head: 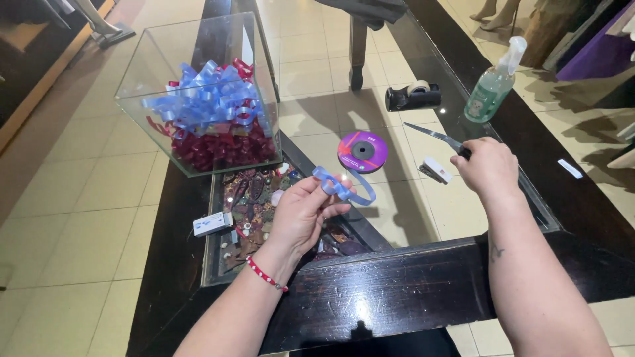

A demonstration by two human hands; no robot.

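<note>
Left hand (301, 215) pinches a looped blue ribbon (340, 186) above the glass table (397, 218), near its front edge; the tail runs to the spool (362, 151). Right hand (488, 168) is closed on scissors (436, 137), blades together. Best to keep the loops pinched tight and cut clear of the fingers.

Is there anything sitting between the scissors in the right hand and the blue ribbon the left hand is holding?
Nothing visible blocks it. The right hand holds the scissors apart from the blue ribbon in the left hand; the ribbon spool lies slightly behind that gap.
</note>
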